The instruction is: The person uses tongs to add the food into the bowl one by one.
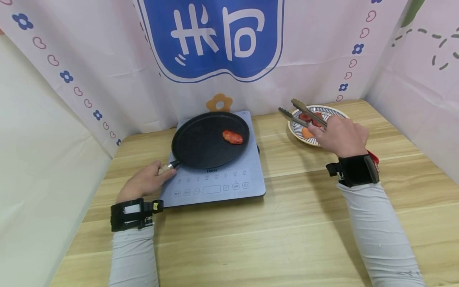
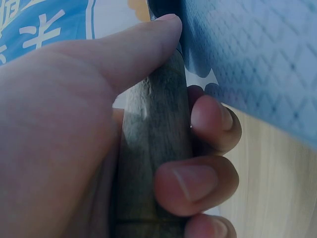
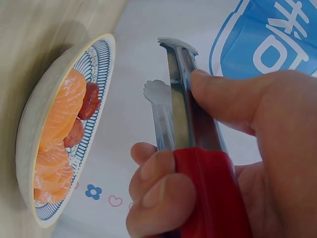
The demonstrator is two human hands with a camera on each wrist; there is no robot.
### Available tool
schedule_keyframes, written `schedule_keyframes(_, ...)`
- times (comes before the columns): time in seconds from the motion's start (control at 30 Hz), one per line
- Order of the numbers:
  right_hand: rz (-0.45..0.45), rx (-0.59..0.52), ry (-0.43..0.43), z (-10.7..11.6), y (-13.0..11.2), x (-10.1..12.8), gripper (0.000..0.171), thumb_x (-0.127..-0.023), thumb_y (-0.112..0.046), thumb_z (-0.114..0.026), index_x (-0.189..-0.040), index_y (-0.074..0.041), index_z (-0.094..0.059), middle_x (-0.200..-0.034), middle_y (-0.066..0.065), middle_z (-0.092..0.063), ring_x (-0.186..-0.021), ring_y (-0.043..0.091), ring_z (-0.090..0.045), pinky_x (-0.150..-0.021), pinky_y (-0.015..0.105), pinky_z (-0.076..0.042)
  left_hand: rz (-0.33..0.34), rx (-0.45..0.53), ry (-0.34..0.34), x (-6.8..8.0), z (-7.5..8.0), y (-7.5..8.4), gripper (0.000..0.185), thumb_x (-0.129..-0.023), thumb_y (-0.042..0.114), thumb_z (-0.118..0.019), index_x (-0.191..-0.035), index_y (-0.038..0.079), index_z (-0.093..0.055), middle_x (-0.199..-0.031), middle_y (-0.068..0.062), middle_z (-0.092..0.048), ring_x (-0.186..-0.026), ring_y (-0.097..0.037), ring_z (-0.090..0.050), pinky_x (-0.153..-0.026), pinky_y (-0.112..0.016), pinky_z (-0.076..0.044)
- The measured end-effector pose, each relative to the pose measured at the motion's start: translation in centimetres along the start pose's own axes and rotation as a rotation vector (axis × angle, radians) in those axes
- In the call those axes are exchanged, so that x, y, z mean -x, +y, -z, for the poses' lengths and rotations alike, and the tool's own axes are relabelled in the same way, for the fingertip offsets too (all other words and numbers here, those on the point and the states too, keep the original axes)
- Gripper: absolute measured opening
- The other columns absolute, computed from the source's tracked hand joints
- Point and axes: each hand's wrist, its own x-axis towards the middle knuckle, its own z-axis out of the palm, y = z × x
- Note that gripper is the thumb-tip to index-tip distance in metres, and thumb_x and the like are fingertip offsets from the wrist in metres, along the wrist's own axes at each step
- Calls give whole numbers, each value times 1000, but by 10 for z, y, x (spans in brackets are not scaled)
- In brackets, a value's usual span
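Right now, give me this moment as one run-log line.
left hand: grips pan handle | right hand: holds tongs over plate | one meat piece in pan

Steel tongs with red grips (image 1: pixel 303 113) hang slightly open above the blue-patterned plate (image 1: pixel 331 110). The round black frying pan (image 1: pixel 201 141) sits on the cooktop, its wooden handle (image 2: pixel 153 148) gripped.

Staged cooking booth: induction cooker (image 1: pixel 215 181), printed backdrop (image 1: pixel 211 38).

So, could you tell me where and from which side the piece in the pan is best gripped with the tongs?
Probably across its short middle, from above: the piece lies flat and elongated, and the pan rim is low, leaving the tongs open access.
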Motion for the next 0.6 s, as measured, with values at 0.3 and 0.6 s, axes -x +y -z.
schedule_keyframes(0.3, -3, 3, -1, -3, 6, -3, 62, -99, -65, -55, -76, -8, -55, -74, 14, -57, -77, 40, -60, -62, 51, -39, -6, -8, 7, 0, 0, 1, 52, -109, 54, -50, -112, 2, -51, -92, -10, -55, -85, -24, -57, -66, -33, -43)
schedule_keyframes(0.6, -9, 12, -14, -6, 10, -6, 58, -100, -62, -56, -90, -4, -58, -82, 18, -60, -83, 43, -61, -66, 55, -40, -4, -12, 11, 0, 0, 1, 52, -109, 54, -50, -112, 2, -51, -93, -10, -55, -85, -25, -57, -66, -33, -43)
